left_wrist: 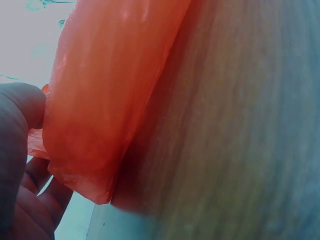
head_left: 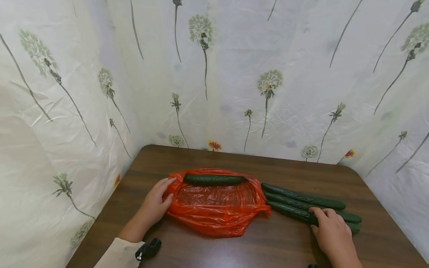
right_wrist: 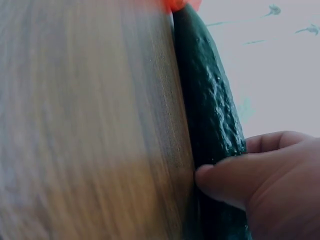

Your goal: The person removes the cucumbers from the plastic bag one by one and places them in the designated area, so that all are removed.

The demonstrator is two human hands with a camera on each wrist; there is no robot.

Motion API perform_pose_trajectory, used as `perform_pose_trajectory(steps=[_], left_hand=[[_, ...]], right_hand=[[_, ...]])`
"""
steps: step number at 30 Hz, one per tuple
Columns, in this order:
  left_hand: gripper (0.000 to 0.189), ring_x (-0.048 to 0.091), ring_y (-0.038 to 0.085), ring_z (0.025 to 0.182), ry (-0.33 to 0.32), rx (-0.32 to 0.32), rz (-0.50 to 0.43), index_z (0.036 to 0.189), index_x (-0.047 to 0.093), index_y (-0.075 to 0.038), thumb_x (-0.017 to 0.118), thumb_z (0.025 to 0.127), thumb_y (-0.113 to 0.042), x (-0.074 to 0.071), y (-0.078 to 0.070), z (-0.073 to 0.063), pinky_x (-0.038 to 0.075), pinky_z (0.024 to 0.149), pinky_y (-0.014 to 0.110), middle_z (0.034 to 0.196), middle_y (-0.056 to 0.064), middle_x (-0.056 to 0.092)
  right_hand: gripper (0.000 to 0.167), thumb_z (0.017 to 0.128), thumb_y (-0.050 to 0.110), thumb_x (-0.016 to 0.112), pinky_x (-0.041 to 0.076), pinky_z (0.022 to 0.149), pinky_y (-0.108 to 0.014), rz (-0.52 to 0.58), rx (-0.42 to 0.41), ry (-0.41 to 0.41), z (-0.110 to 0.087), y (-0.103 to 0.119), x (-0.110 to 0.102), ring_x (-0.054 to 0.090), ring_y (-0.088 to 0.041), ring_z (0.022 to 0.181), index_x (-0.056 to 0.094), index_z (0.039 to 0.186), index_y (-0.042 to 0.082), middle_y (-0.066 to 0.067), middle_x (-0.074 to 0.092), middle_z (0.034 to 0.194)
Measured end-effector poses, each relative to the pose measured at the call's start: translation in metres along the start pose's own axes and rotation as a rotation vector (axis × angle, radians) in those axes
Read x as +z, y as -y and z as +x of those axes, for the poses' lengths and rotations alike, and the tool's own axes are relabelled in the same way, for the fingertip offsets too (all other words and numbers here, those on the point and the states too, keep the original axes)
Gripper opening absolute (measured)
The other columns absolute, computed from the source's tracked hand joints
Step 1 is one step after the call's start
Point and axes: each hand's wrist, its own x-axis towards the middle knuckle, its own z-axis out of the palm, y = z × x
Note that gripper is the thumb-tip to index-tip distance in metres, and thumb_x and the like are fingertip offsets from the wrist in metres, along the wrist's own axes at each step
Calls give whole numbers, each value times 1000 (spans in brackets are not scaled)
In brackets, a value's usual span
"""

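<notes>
A red plastic bag (head_left: 214,220) lies spread on the table with its mouth facing up, and one dark green cucumber (head_left: 215,180) lies along its far inner side. My left hand (head_left: 155,203) pinches the bag's left edge between thumb and fingers; in the left wrist view the thin red film (left_wrist: 107,100) stands up beside that hand. Three more cucumbers lie side by side right of the bag, their left ends close to it. My right hand (head_left: 333,232) grips the nearest cucumber (head_left: 289,211) near its right end, thumb (right_wrist: 220,180) on its near side and fingers over the top.
Behind the gripped one lie the middle cucumber (head_left: 352,216) and the far cucumber (head_left: 306,196). The brown wooden table (head_left: 221,153) has rounded far corners, and a flower-printed white curtain (head_left: 231,82) hangs behind it and at its sides. A black wrist mount (head_left: 149,248) sits by the left sleeve.
</notes>
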Motion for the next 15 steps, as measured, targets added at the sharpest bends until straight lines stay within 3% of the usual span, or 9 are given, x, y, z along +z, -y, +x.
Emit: perform_pose_trajectory(steps=[6, 15], left_hand=[[55, 53, 42, 139, 4, -7, -3, 148, 59, -11, 71, 95, -3, 1, 0, -2, 46, 112, 59, 152, 19, 54], [55, 54, 42, 138, 0, -2, -6, 148, 58, -11, 70, 95, -3, 1, -1, -1, 46, 111, 60, 151, 19, 54]], right_hand=[[59, 88, 25, 84, 49, 72, -65, 6, 64, 121, 6, 2, -7, 57, -53, 104, 62, 139, 6, -35, 55, 132], [52, 98, 33, 72, 42, 81, -73, 104, 69, 66, 4, 26, -11, 47, -58, 119, 59, 144, 10, -32, 50, 139]])
